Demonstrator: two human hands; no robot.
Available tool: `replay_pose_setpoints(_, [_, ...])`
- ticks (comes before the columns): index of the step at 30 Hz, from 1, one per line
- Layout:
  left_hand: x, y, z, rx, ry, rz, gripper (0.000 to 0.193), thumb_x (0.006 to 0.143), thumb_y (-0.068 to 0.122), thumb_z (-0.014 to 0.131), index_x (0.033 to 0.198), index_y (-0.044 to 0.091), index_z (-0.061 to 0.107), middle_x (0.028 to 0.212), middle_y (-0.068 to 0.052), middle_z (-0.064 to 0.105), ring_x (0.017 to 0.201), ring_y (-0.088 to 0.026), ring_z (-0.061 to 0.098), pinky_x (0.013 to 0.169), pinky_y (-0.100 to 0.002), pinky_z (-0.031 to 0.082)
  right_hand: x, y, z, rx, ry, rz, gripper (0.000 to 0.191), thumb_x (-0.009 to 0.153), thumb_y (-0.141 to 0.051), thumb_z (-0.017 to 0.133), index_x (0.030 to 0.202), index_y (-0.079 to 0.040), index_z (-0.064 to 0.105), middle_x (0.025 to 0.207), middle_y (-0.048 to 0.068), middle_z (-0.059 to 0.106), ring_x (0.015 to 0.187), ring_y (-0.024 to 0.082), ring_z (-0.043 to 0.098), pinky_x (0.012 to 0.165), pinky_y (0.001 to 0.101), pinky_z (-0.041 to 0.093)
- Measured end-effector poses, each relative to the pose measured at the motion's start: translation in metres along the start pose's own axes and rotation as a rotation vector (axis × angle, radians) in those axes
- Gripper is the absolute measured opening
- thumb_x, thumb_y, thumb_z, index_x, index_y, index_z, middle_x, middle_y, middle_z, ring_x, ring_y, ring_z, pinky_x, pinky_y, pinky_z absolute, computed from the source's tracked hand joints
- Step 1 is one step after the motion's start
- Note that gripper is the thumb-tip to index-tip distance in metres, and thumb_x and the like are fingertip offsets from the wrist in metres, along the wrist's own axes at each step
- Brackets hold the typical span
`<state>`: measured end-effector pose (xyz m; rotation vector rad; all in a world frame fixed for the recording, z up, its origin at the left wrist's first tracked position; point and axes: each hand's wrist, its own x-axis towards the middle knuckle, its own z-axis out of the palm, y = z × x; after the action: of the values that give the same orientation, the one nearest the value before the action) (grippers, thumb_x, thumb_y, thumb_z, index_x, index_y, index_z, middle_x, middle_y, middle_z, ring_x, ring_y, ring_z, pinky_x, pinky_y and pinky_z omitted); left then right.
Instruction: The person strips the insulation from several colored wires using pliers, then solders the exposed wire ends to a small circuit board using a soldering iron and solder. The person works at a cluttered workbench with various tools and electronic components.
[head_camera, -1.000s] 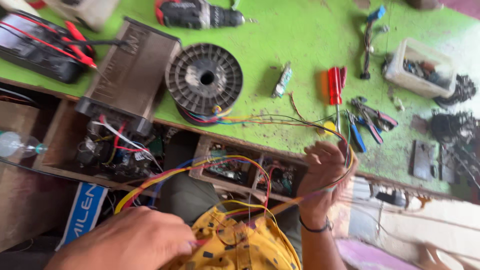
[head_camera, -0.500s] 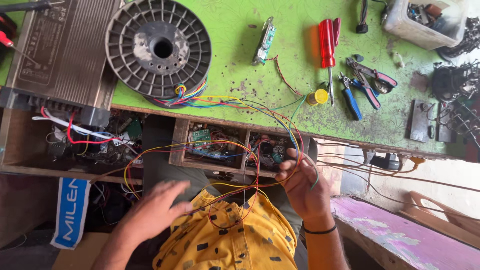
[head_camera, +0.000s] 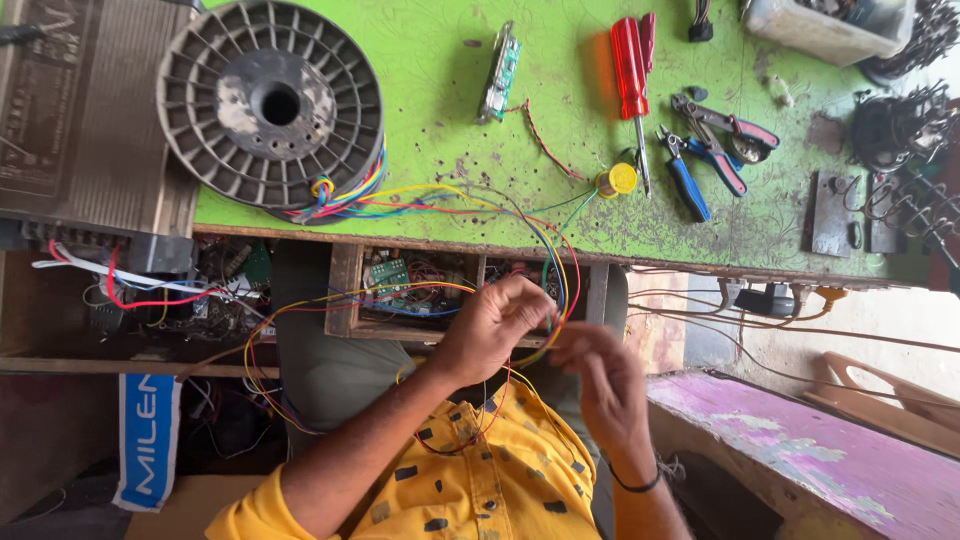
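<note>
Since the earlier frame both hands had closed together below the bench edge: the left hand (head_camera: 490, 325), previously low over the yellow shirt (head_camera: 480, 480), had risen to meet the right hand (head_camera: 590, 375), and both sets of fingers were pinched shut on the coloured wires (head_camera: 555, 265) between them. Those wires ran from the grip toward 11 o'clock, over the green bench (head_camera: 440, 110) to the grey spool (head_camera: 272, 105). The likely fault was tangling or snagging, since slack loops hung across the open drawer (head_camera: 415, 290) and a hard pull could drag the spool toward the edge.
</note>
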<state>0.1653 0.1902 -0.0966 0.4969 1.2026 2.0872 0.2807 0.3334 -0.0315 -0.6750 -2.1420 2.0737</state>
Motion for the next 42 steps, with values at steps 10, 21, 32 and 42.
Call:
replay_pose_setpoints(10, [-0.058, 0.092, -0.006, 0.742, 0.082, 0.091, 0.023, 0.105, 0.022, 0.057, 0.09, 0.005, 0.058, 0.082, -0.003, 0.064, 0.076, -0.01, 0.062, 0.07, -0.032, 0.05, 0.085, -0.098, 0.012, -1.0, -0.215, -0.815, 0.032, 0.089, -0.002, 0.067, 0.121, -0.009, 0.066, 0.109, 0.009, 0.073, 0.094, 0.021, 0.068, 0.082, 0.0367, 0.054])
replay_pose_setpoints(21, [-0.095, 0.13, -0.094, 0.982, 0.101, -0.076, 0.032, 0.099, 0.033, 0.061, 0.085, 0.005, 0.064, 0.072, -0.008, 0.067, 0.066, -0.016, 0.065, 0.059, -0.036, 0.05, 0.108, -0.074, -0.031, 0.461, 0.082, -0.186, 0.032, 0.119, -0.032, 0.054, 0.125, -0.003, 0.066, 0.089, 0.007, 0.069, 0.07, 0.011, 0.057, 0.062, 0.0257, 0.043])
replay_pose_setpoints(32, [-0.125, 0.167, -0.093, 1.557, 0.944, 0.223, 0.016, 0.101, 0.018, 0.074, 0.096, 0.002, 0.071, 0.083, -0.013, 0.067, 0.076, -0.031, 0.063, 0.072, -0.043, 0.049, 0.077, -0.083, -0.032, 0.313, 0.011, -0.41, 0.018, 0.121, -0.017, 0.057, 0.115, -0.002, 0.064, 0.087, 0.009, 0.07, 0.061, 0.013, 0.06, 0.059, 0.0258, 0.046])
replay_pose_setpoints(42, [-0.046, 0.167, -0.004, 0.485, 0.182, 0.12, 0.027, 0.118, 0.021, 0.046, 0.134, 0.005, 0.06, 0.088, -0.003, 0.07, 0.083, -0.011, 0.069, 0.08, -0.027, 0.057, 0.025, -0.063, 0.061, -0.449, -0.427, -0.471, 0.018, 0.092, -0.012, 0.067, 0.102, 0.002, 0.073, 0.088, 0.012, 0.072, 0.082, 0.015, 0.069, 0.074, 0.027, 0.055])
